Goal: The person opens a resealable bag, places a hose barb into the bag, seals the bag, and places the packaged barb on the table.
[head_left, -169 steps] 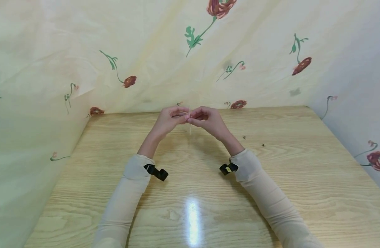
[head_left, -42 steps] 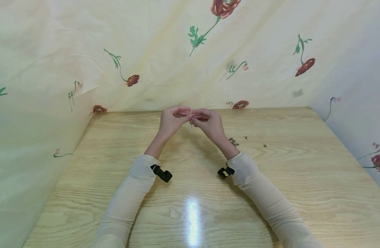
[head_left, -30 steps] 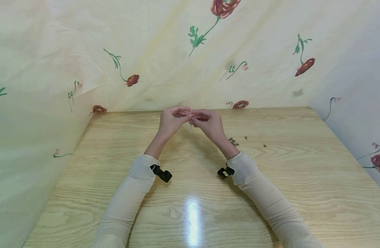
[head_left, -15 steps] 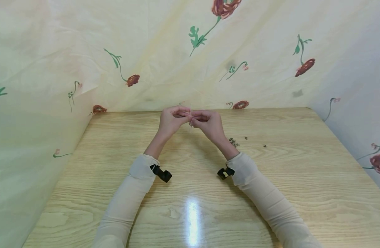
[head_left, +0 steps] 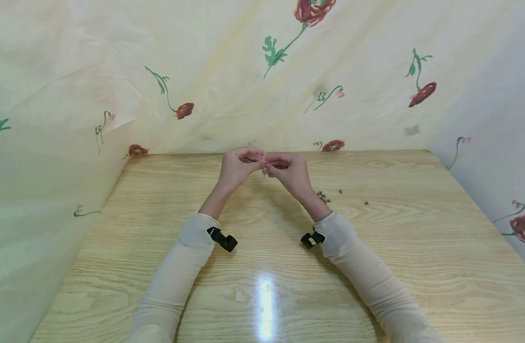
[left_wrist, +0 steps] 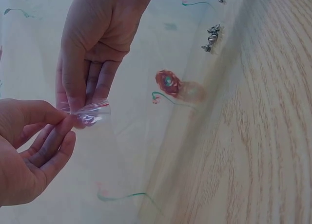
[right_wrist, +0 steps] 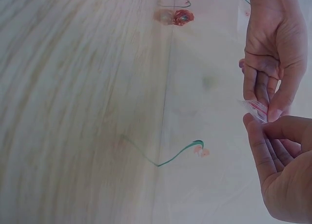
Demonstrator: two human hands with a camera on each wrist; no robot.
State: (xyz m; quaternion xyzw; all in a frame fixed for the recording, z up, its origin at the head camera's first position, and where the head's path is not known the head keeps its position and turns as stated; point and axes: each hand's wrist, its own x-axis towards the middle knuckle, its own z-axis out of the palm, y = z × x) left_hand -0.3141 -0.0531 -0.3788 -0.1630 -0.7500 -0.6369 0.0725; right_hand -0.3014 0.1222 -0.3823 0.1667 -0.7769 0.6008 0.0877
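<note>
A small clear zip bag [left_wrist: 95, 113] with a red stripe along its top is held between both hands above the table's back part. My left hand [head_left: 237, 166] pinches one side of it between thumb and fingers. From the other side my right hand [head_left: 290, 171] pinches it, fingertips meeting the left ones. In the right wrist view the bag [right_wrist: 256, 109] shows its red line, partly covered by fingers. Whether the bag's mouth is parted cannot be told.
Several small dark metal screw-like pieces [head_left: 322, 196] lie in a pile beside the right wrist. Two loose ones [head_left: 367, 203] lie farther right on the wooden table [head_left: 262, 247]. A flowered cloth [head_left: 228, 95] hangs behind and at the sides.
Since the oldest frame the right forearm has shifted slightly and the metal pile beside it has come into view. Over the last second the hands stay nearly still, the bag tilting a little.
</note>
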